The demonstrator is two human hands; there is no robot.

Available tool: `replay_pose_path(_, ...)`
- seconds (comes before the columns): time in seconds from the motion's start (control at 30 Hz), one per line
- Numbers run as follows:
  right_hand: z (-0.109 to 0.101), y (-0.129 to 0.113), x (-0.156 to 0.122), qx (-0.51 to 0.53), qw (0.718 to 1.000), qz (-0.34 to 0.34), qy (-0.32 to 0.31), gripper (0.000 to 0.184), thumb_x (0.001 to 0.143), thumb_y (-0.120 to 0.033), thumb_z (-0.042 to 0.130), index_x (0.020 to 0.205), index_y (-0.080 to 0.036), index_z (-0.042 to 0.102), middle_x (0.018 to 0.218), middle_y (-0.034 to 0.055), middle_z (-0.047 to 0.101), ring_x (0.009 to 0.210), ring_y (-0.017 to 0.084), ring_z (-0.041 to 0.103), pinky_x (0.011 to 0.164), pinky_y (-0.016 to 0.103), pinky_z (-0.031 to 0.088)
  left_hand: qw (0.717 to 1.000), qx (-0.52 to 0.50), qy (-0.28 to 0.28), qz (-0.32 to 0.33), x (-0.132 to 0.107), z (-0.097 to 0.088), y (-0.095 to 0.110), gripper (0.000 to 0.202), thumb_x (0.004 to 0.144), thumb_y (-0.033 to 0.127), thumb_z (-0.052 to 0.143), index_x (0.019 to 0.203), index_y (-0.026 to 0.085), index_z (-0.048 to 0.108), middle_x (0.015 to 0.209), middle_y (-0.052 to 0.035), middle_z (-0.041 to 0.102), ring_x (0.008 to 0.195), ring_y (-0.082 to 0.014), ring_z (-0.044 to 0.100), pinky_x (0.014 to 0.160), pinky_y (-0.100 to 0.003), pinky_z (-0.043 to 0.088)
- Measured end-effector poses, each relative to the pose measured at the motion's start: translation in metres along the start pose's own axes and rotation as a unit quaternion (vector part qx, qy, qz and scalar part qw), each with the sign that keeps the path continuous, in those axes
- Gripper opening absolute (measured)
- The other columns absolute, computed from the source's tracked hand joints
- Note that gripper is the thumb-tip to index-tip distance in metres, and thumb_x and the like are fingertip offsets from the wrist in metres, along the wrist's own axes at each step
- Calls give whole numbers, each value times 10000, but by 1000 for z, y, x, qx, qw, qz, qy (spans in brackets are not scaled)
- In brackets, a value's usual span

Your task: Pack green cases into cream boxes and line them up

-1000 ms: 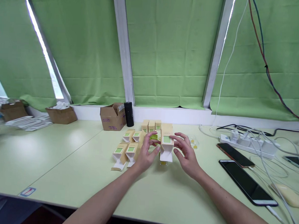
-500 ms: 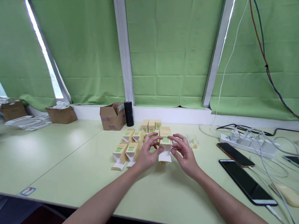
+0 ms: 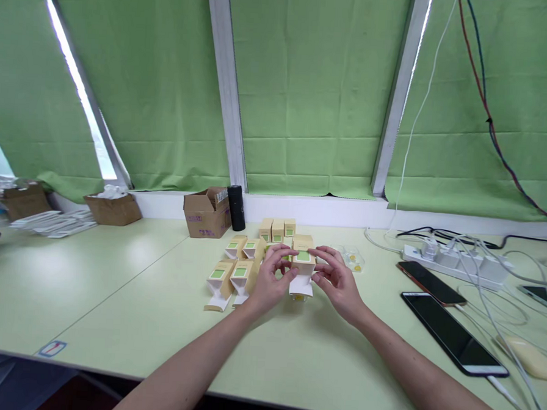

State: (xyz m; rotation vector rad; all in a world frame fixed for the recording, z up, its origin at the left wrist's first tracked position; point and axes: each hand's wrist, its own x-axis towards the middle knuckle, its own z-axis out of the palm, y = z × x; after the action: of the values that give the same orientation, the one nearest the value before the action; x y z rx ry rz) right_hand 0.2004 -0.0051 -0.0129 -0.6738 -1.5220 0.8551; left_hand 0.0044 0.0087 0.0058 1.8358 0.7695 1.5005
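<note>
Between both hands is a small beige carton with a green label; its white flap hangs toward me. My left hand grips the carton's left side with thumb and fingers. On the opposite side, my right hand holds it with bent fingers. Just below the flap, a small clear item with yellow shows in part. Left of my left hand lie several similar cartons with flaps out. Behind, several closed cartons stand together. Clear pieces with yellow centres lie beyond my right hand.
A brown cardboard box and a black cylinder stand at the back. To the right are two phones, a white power strip and tangled cables. Papers and another box sit far left.
The held carton's near face has tilted slightly, with its flap a little higher. Both hands keep almost the same place and grip.
</note>
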Motion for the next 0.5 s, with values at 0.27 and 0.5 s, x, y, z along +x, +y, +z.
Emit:
replay_pose_path(0.27, 3, -3, 1, 8, 999, 17, 27, 395, 884, -425, 753, 1265, -340, 692, 1420, 81, 430, 871, 163, 707, 864, 402, 618, 1000, 8, -8, -16, -1, 0, 0, 292, 889, 307, 742, 1174, 247, 717, 1320, -101, 480, 916, -153, 665, 877, -354, 575)
replay_pose_path(0.5, 6, -2, 2, -2, 999, 20, 45, 372, 881, -445, 748, 1228, -320, 703, 1394, 93, 472, 852, 173, 709, 793, 385, 628, 1000, 18, -17, -10, -2, 0, -5, 308, 900, 337, 733, 1194, 247, 711, 1321, -110, 472, 889, -151, 658, 835, -346, 574)
